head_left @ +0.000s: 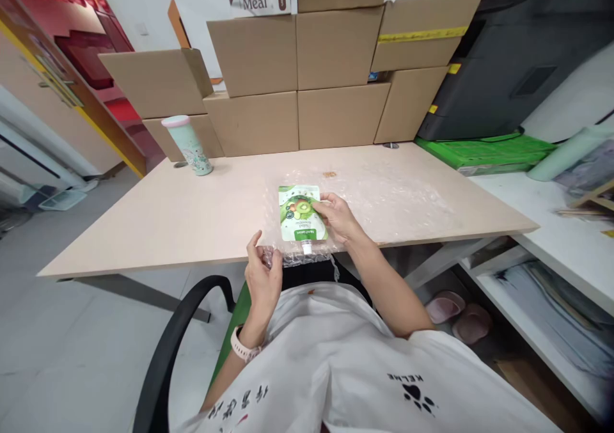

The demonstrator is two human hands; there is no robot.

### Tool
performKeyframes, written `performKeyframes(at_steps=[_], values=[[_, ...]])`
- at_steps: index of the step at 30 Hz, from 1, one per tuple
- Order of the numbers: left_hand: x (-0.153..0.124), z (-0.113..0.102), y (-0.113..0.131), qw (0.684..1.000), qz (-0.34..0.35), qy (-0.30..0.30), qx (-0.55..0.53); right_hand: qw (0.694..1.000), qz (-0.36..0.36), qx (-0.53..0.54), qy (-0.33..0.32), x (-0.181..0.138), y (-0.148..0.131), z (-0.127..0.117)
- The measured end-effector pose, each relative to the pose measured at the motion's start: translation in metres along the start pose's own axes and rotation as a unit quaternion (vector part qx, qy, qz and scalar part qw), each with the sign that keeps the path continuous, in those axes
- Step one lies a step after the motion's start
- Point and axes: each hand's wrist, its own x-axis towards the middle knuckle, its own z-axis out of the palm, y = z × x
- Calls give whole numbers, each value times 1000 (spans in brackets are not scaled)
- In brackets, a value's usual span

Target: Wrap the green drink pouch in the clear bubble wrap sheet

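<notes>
One pouch (pixel 300 213), one tumbler (pixel 188 144)

A packing room: stacked cardboard boxes (pixel 297 81), bubble wrap (pixel 384 193) on a worktable (pixel 167 222).

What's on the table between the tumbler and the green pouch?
Head view: only bare tabletop, then the edge of the bubble wrap that the pouch lies on. The tumbler stands apart.

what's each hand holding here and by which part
The right hand rests its fingers on the right edge of the green pouch. The left hand pinches the near edge of the bubble wrap under it.
</notes>
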Motion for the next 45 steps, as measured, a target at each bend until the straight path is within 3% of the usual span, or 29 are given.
performKeyframes(at_steps=[2,5,9,13,16,21,29,36,41,45], values=[[-2,-2,-2,1000,-11,-7,2,999,12,-35,10,2,15,9],[-3,-1,-5,999,-27,-16,18,986,-39,-156,38,0,31,14],[-3,-1,-9,999,-36,-20,25,965,-88,-245,20,-5,32,12],[-3,-2,-10,997,-70,-26,2,902,-156,-398,64,-16,20,12],[-4,-2,-8,991,-115,-31,-68,856,-239,-450,91,-33,12,11],[-2,-5,-9,952,-198,-62,-223,851,-291,-430,-79,-59,10,9],[13,-11,-15,925,-270,-89,-251,823,-293,-464,-149,-59,10,1],[10,0,0,954,-207,-69,-205,791,-301,-498,-187,-63,9,-7],[2,2,5,981,-134,-84,-116,779,-281,-540,-150,-71,11,9],[0,0,11,996,-11,-84,6,776,-291,-550,-106,-75,18,22]])
